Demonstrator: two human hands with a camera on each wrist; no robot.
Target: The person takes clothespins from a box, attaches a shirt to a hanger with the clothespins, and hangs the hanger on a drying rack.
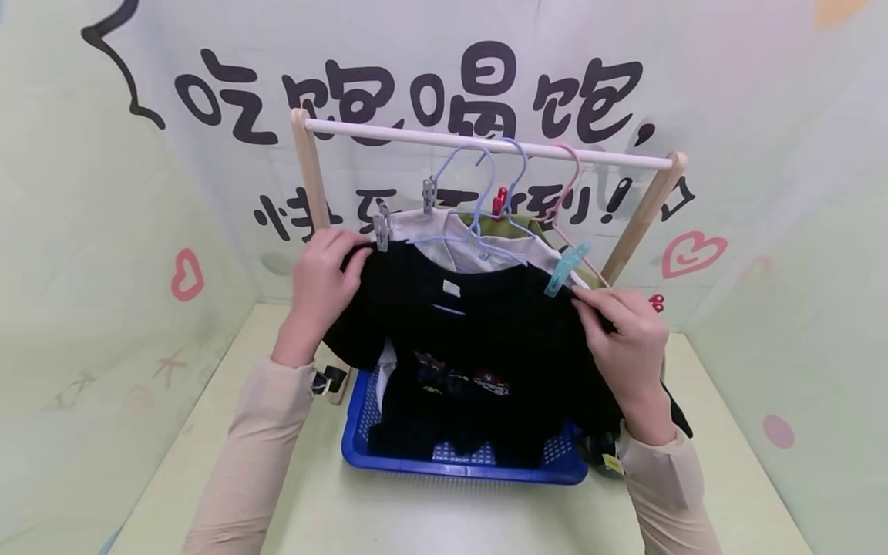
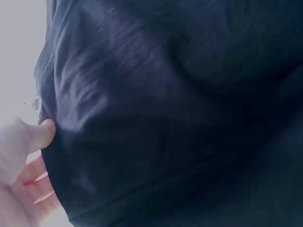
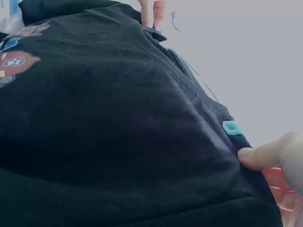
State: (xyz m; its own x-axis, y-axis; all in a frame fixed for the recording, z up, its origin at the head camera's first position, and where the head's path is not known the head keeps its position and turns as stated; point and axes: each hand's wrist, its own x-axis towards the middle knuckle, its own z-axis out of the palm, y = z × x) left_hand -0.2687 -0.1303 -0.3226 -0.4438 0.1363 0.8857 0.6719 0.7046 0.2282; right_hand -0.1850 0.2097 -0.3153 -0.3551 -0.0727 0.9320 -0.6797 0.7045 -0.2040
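A black T-shirt [image 1: 479,324] with a printed picture on its chest hangs from a light blue hanger [image 1: 493,176]. A grey clip [image 1: 382,233] sits on its left shoulder and a teal clip [image 1: 566,270] on its right one. Beside the grey clip, my left hand [image 1: 321,276] pinches the shoulder edge of the shirt. My right hand [image 1: 630,339] pinches the opposite edge, just below the teal clip. Both wrist views show a thumb in front of the black cloth, with fingers behind it, at the left hand [image 2: 23,165] and the right hand [image 3: 279,163].
A wooden rack with a white rail [image 1: 416,137] stands behind. White [image 1: 416,225] and green [image 1: 513,227] garments hang there, with a pink hanger [image 1: 573,181] at the right. Under the shirt, a blue basket [image 1: 472,470] stands on the pale table [image 1: 416,524].
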